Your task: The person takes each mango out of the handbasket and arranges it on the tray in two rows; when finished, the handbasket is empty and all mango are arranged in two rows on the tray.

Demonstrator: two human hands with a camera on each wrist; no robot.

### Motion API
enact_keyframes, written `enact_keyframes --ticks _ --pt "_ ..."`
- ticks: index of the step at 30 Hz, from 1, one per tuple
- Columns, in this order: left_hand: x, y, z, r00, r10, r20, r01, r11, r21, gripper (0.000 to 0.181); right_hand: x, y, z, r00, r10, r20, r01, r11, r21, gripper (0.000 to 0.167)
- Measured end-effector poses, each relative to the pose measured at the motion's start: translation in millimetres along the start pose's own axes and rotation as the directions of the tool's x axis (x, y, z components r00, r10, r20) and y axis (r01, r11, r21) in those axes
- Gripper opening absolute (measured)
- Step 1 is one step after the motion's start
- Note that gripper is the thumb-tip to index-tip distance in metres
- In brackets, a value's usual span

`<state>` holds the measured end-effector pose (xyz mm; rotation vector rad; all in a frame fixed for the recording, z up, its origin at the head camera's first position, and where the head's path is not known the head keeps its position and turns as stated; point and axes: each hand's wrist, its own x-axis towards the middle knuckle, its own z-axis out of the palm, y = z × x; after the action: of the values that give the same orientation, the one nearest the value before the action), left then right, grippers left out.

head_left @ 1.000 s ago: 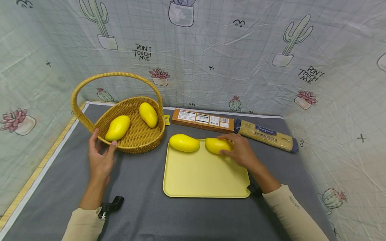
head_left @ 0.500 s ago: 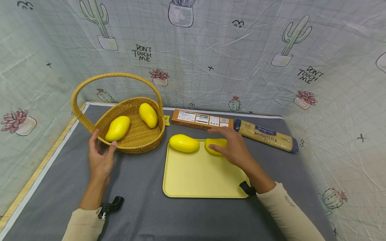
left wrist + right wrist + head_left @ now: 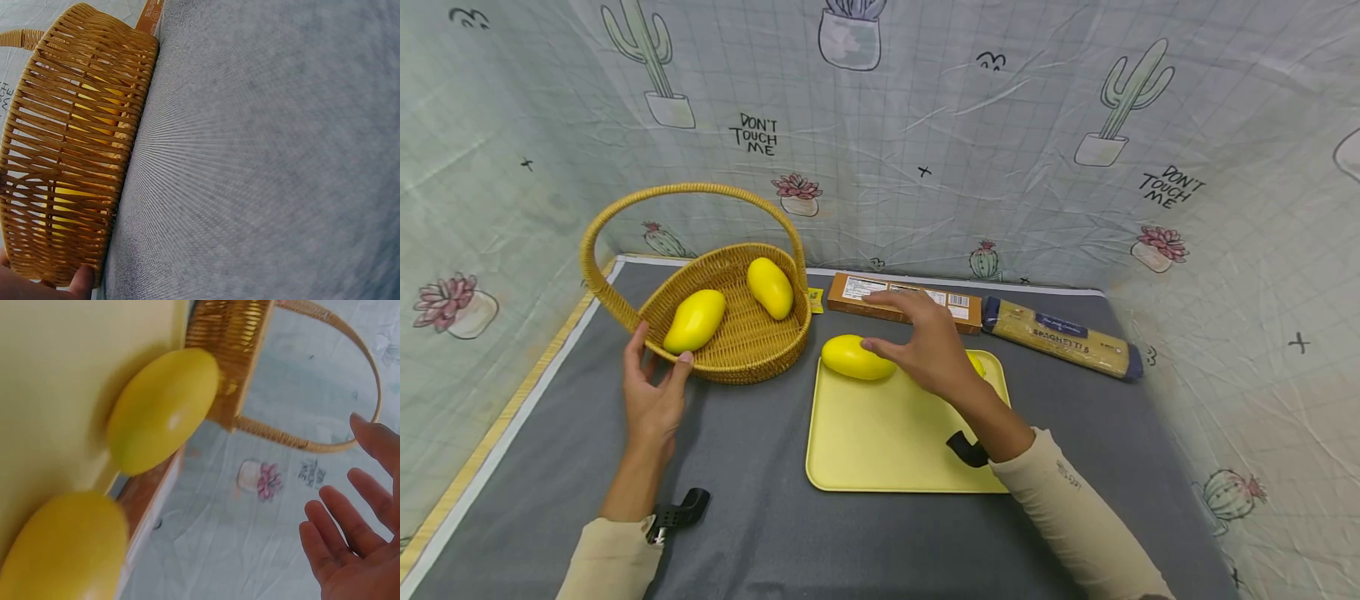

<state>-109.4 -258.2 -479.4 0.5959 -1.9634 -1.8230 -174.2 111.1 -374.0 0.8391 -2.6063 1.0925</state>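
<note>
My left hand (image 3: pixel 655 400) holds the near left rim of a wicker basket (image 3: pixel 745 346), thumb at the front rim and fingers by the handle's base. Two yellow mangoes (image 3: pixel 695 321) lie apart inside. On a pale yellow tray (image 3: pixel 880 442), one mango (image 3: pixel 853 358) sits at the back left edge. Another mango (image 3: pixel 976 363) on the tray is mostly hidden behind my right hand (image 3: pixel 932 350). That hand hovers over the tray, fingers spread and holding nothing. The right wrist view shows both tray mangoes (image 3: pixel 162 412) apart from the fingers.
Behind the tray lies a brown box (image 3: pixel 966 312) with white labels. A spaghetti packet (image 3: pixel 1063 337) is to its right. Grey cloth (image 3: pixel 752 483) covers the table, and a cactus-print curtain (image 3: pixel 925 125) rises behind.
My right hand has let go of the right-hand mango and moved left toward the other one on the tray. The left hand stays at the basket.
</note>
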Motion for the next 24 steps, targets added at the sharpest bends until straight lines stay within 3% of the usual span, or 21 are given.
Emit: enact_keyframes --ticks 13,24 --pt "0.8 0.2 -0.7 1.000 0.008 0.002 -0.008 1.000 -0.014 0.080 35.4 -29 37 0.995 -0.102 0.008 0.101 0.992 0.070 0.065" --pt "0.9 1.0 -0.6 1.000 0.021 0.005 -0.021 1.000 -0.023 0.080 60.7 -44 73 0.993 -0.088 0.078 0.078 0.990 0.115 0.070"
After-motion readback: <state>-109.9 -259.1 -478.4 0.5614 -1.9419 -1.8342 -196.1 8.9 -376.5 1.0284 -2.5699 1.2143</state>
